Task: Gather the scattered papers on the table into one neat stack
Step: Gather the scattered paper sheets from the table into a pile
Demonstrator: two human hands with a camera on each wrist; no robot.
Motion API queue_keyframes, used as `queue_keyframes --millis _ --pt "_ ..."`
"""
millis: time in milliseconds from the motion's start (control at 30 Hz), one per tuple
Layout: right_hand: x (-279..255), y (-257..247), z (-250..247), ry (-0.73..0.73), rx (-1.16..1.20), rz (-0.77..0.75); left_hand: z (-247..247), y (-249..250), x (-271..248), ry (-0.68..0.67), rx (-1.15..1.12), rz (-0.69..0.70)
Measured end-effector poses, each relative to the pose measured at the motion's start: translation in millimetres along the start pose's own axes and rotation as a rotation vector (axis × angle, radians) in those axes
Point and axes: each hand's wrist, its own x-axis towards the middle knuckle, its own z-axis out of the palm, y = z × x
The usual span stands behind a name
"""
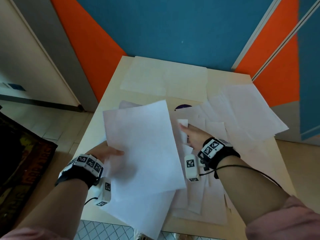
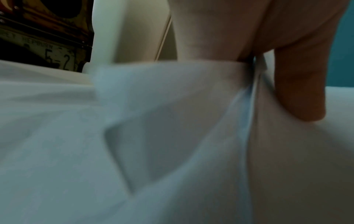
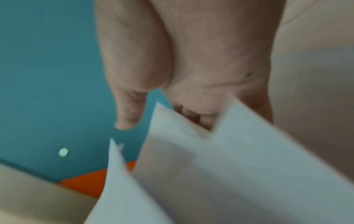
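L hand (image 1: 105,152) pinches a bundle of sheets (image 1: 143,146) at its L edge, thumb on top, fingers hidden beneath; bundle held tilted above the desk (image 1: 97,129), sheets fanned, not squared; L wrist view: thumb (image 2: 300,87) pressed on the top sheet, blurred paper layers below. R hand (image 1: 194,135), just R of the bundle, grips a few sheets by one corner; small white corner (image 1: 183,122) sticks up past its fingers; R wrist view shows fingers (image 3: 193,115) curled behind sheet corners, thumb (image 3: 130,109) apart from the paper; which sheets it has can't tell exactly. Under and R of the R hand: loose overlapping papers (image 1: 207,193) flat on the desk, reaching the near edge. Beyond the R hand, to its R: a fanned pile (image 1: 245,110) overhanging the desk's R edge. Betw the hands, farther out: dark purple round thing (image 1: 183,107), mostly covered by paper. Farthest, beyond both hands: pale sheets (image 1: 164,77) lying flat at the desk's far edge, near the blue-orange wall (image 1: 173,23).
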Motion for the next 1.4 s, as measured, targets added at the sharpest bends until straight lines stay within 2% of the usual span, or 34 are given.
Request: queue_keyframes --millis 100,167,233,300,367,400,500,533,567,633,700,833,1000,1100,1200,1300,1400 --pt "-0.7 15.2 -2.0 -0.098 0.143 0.097 3.7 -1.9 0.4 0.008 -0.011 -0.021" --pt "0.3 23.1 2.6 -0.119 0.057 0.107 9.4 -2.4 -0.3 -0.002 -0.004 -0.039" --pt "2.7 22.5 11.8 -0.038 -0.143 -0.013 13.8 -4.0 -0.3 0.003 0.023 -0.043" --pt "1.7 13.4 21.0 0.131 -0.272 -0.154 15.1 -7.0 2.5 0.019 0.028 -0.017" --pt "-0.1 5.3 23.6 0.252 -0.202 -0.271 14.8 -7.8 2.3 0.033 0.009 0.013" --pt "0.2 4.5 19.6 0.261 -0.148 -0.297 14.4 -8.3 2.5 0.057 -0.009 0.032" --pt "1.4 15.5 5.7 0.092 -0.222 -0.140 7.3 -12.2 3.8 0.142 -0.071 0.063" --pt "2.8 21.4 3.4 0.065 -0.288 -0.101 5.5 -13.4 3.9 0.144 -0.093 0.068" --pt "3.8 24.5 2.9 0.100 -0.322 -0.116 4.6 -14.2 4.2 0.130 -0.098 0.061" --pt "5.7 26.6 4.4 0.240 -0.235 -0.216 5.7 -15.6 5.1 0.075 -0.090 0.036" --pt "1.7 20.6 7.3 0.314 -0.120 -0.300 10.9 -14.5 4.5 0.001 -0.085 0.028" --pt "0.9 12.6 18.8 0.278 -0.048 -0.293 25.0 -14.3 10.7 -0.089 -0.113 0.046" --pt "6.0 22.1 17.7 0.272 0.063 -0.243 42.5 -7.9 15.3 -0.070 -0.142 0.080" --pt "-1.7 19.1 -2.9 0.264 0.038 -0.250 47.7 -1.4 24.4 0.001 -0.134 0.080" --pt "-5.8 23.5 -41.8 0.351 0.014 -0.214 55.9 6.3 34.2 0.055 -0.109 0.088" --pt "-2.9 43.8 -94.6 0.543 0.018 -0.089 68.9 17.7 38.0 0.052 -0.123 0.097" --pt "-2.7 69.9 -155.2 0.700 -0.091 0.053 81.6 26.7 43.8 0.027 -0.136 0.101"
